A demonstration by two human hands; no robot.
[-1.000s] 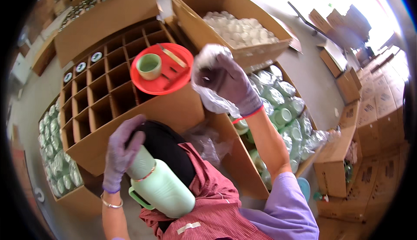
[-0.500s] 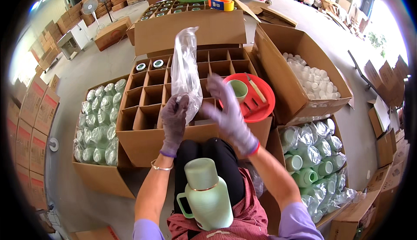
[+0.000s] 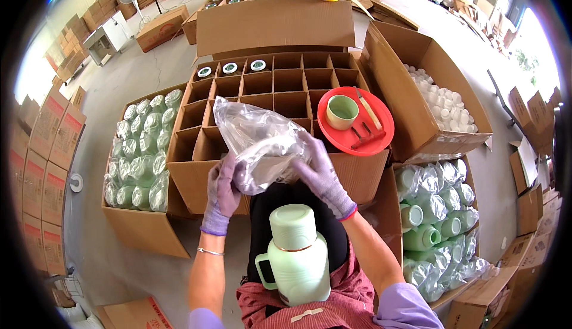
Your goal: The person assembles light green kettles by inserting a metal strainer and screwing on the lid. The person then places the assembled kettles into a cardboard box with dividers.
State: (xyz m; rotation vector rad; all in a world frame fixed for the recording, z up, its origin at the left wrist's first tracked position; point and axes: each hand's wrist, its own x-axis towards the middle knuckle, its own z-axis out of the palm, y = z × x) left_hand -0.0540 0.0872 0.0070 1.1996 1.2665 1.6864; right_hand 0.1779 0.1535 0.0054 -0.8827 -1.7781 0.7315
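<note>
While both gloved hands work at it, the clear plastic bag (image 3: 262, 147) sits between them, held up over the near edge of the divided carton (image 3: 274, 91). Its long axis runs diagonal: closed corner up & away to the left, bunched mouth down toward the hands. Left hand (image 3: 221, 193): fingers curled, pinching the bag's lower left edge. Right hand (image 3: 322, 177): fingers spread and pressed over the bag's right side, gripping film.

Just below the hands, on the lap: pale green flask (image 3: 296, 254), upright, cap toward the hands, handle on the left side.

Right of the right hand: red round lid (image 3: 381, 138) w/ a green cup (image 3: 342, 111) on it, resting on the carton's corner. Beyond that, open box of white caps (image 3: 444, 105). Left of the left hand: box of bagged green flasks (image 3: 140, 150); another such box (image 3: 441, 216) below-right. Far side of the carton: three cells filled, round green-white tops.
</note>
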